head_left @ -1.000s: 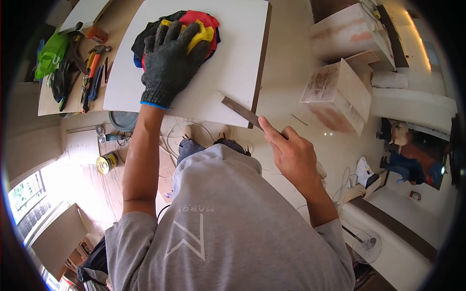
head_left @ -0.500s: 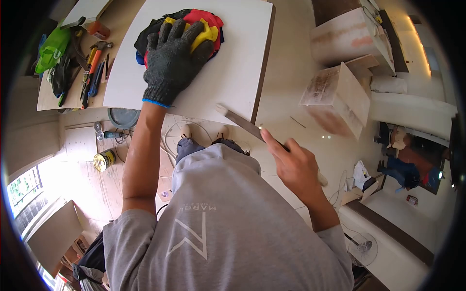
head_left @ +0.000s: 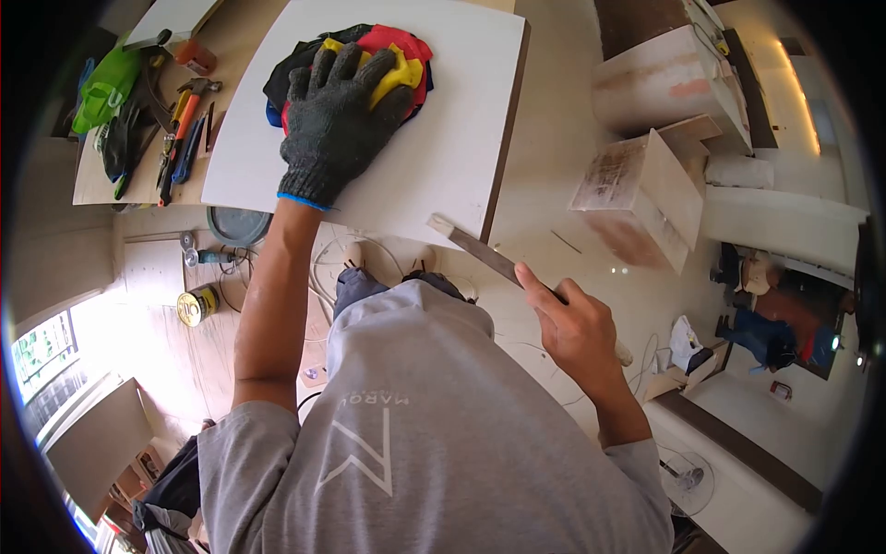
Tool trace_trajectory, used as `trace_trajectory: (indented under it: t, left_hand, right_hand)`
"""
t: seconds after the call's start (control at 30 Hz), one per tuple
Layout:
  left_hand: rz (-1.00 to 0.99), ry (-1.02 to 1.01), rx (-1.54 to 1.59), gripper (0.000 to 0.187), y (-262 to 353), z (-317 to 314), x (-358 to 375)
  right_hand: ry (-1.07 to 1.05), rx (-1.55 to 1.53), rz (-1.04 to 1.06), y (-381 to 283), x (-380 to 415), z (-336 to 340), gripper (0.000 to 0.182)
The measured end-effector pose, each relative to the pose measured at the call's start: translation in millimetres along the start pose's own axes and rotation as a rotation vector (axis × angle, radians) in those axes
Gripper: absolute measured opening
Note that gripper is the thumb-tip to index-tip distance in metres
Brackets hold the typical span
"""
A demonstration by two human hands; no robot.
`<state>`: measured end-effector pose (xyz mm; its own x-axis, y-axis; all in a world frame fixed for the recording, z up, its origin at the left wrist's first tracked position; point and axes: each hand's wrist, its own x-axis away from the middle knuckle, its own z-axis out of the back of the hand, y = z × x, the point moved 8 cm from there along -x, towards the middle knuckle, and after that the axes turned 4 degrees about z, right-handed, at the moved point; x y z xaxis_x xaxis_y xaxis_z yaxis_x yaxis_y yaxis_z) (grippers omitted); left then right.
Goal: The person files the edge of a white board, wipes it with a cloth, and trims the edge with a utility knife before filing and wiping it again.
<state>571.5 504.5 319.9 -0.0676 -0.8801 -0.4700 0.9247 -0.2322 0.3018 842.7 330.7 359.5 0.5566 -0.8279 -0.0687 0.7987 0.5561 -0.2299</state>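
Note:
My left hand (head_left: 341, 129), in a dark grey knit glove with a blue cuff edge, presses on a bunched cloth (head_left: 374, 39) of red, yellow, black and blue. Its fingers curl over the folds, and yellow fabric shows between thumb and forefinger. Beneath the cloth is a white board (head_left: 245, 148) with a dark side edge. My bare right hand (head_left: 577, 323) is closed around a long flat metal file (head_left: 489, 256), forefinger laid along it. The file's pale tip overlaps the board's near right corner in this view. A light handle end shows behind the hand.
Left of the board lie a hammer (head_left: 189, 106), a blue-handled tool (head_left: 189, 152), a dark glove (head_left: 118, 143) and a green bag (head_left: 106, 90). An angle grinder (head_left: 212, 257) and a tub (head_left: 196, 305) stand on the floor. Boxy panels (head_left: 637, 194) and a fan (head_left: 688, 475) are at right.
My right hand and the file have shifted slightly right and back toward me. My left hand stays on the cloth, which keeps its place on the board. The whole view has moved a little.

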Motion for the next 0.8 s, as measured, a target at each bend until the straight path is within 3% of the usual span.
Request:
trace_trajectory:
  t: [0.1, 0.2, 0.33, 0.5, 0.7, 0.8]
  left_hand:
    - [-0.002, 0.011, -0.054, 0.052, -3, -6, 1]
    - [-0.006, 0.019, -0.070, 0.052, -2, -6, -2]
    - [0.013, 0.023, -0.031, 0.052, -4, -5, 1]
    - [0.015, 0.023, -0.048, 0.054, -5, -7, 1]
    - [0.020, -0.002, -0.032, 0.054, -4, -3, 1]
    - [0.017, 0.003, -0.049, 0.053, -2, -6, 0]
  right_hand:
    - [0.045, 0.003, 0.089, -18, -28, -8, 0.057]
    - [0.076, -0.025, 0.020, 0, -42, -7, 0.055]
    - [-0.030, -0.032, -0.067, 16, -10, 7, 0.060]
    - [-0.013, -0.035, 0.043, -12, -28, -6, 0.059]
    - [-0.055, -0.059, -0.065, 4, 0, 4, 0.061]
    - [0.027, -0.035, 0.073, -14, -27, -5, 0.059]
